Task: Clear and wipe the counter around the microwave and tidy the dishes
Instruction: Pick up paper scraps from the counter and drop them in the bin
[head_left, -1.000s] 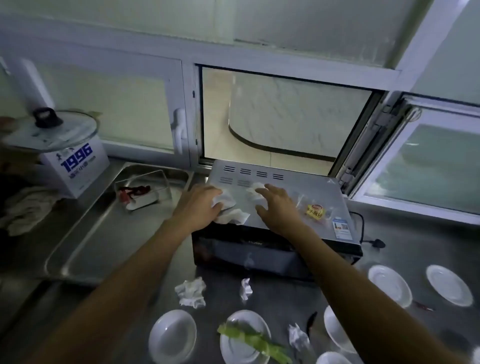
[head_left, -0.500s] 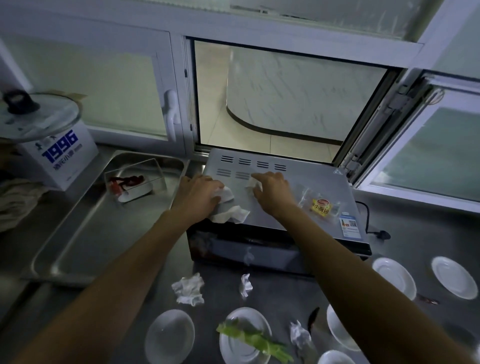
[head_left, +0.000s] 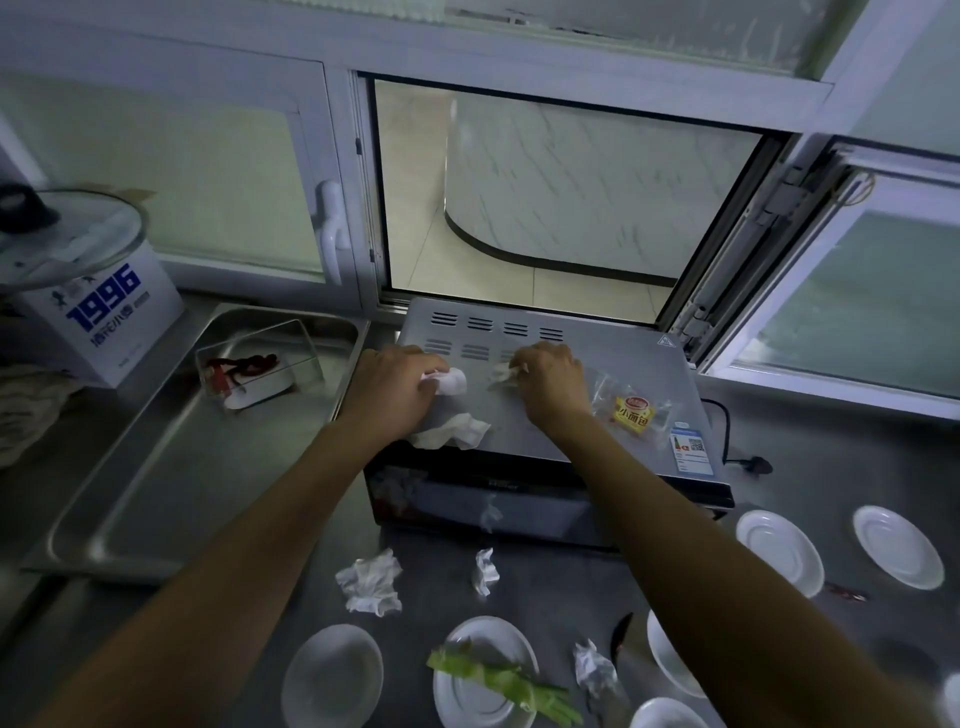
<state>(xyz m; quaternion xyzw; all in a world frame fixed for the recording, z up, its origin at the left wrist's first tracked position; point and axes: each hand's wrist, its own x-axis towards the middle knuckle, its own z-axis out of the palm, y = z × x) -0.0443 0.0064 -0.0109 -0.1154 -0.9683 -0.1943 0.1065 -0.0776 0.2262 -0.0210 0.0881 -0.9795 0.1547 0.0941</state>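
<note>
Gathering crumpled tissues off the microwave (head_left: 597, 410), a person works with both arms stretched forward over the bench (head_left: 810, 493). The left hand (head_left: 389, 395) has its fingers curled round a balled tissue (head_left: 451, 382), with a looser wad (head_left: 452, 432) lying against the heel of the hand at the microwave's front edge. The right hand (head_left: 550, 382) pinches a smaller scrap (head_left: 501, 373) near the vents, fingertips bent down onto the metal top.

Tissue of this kind looks feather-light and soft, likely to squash to nothing in a fist and to tear if dragged while damp; bunching each piece whole into the palm seems the surest hold. Both wrists sit low, palms down, forearms nearly parallel.

Just right of the right hand lies a wrapped snack (head_left: 631, 413), slick film that would probably slide under a push. More tissue (head_left: 370, 582) litters the bench before the microwave, among white plates (head_left: 779, 551), brittle ware best lifted by the rim. One plate carries a green vegetable strip (head_left: 498, 680). A steel tray (head_left: 171, 467) lies to the left.
</note>
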